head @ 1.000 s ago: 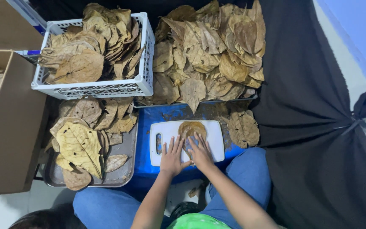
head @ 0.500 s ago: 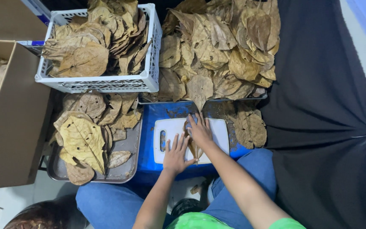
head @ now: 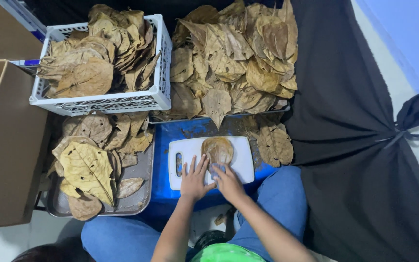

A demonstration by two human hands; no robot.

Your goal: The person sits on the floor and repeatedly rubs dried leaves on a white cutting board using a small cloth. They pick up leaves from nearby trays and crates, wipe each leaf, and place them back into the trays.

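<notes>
a dry, rounded brown leaf (head: 217, 150) lies on the smooth white cutting board (head: 243, 167), just beyond both hands. left hand (head: 193, 178) lies flat, fingers spread; right hand (head: 226, 180) presses fingertips on the leaf's near edge.

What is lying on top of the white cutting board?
On the white cutting board lies one round dry brown leaf. The left hand and right hand rest there too, covering the board beneath them.
</notes>
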